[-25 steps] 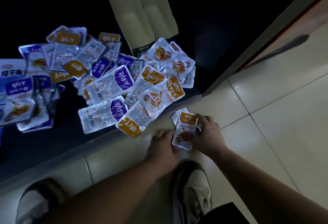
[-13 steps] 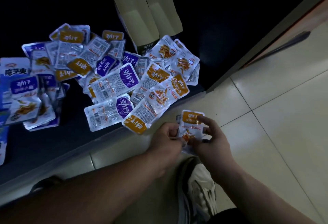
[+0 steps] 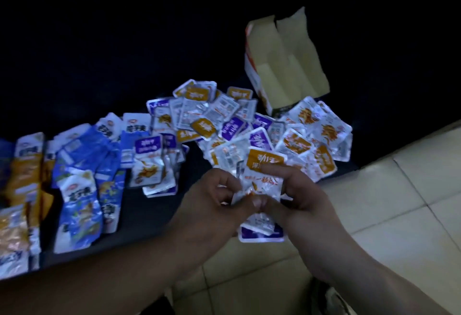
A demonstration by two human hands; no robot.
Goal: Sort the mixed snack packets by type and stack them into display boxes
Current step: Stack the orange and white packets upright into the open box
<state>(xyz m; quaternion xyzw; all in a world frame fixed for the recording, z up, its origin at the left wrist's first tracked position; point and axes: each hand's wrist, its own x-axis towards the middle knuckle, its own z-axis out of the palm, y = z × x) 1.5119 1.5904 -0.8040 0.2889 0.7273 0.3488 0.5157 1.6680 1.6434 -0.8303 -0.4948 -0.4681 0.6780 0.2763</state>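
**Picked-up packets raised off the floor**

Gathered low on the pale tiled floor (image 3: 399, 190) a second ago; now lifted to lower centre of the frame, in front of the heap. Gripped by left hand (image 3: 214, 197) and right hand (image 3: 301, 197) together — fingers (image 3: 270, 169) curled and clamped on a small stack: clear crinkly plastic snack packet with orange label (image 3: 264, 165) on top, a purple-labelled clear packet (image 3: 260, 235) poking out beneath. Two types in one grip, so probably still to be split before stacking. Not yet in the open tan cardboard display box (image 3: 287, 65), standing at upper right.

Across the middle, the unsorted heap of orange- and purple-labelled packets (image 3: 232, 120); at left, newly in view, larger blue foil packets (image 3: 82, 190). All on a dark flat surface (image 3: 139, 215) edging the floor. Dim room, black beyond — slight blur throughout.
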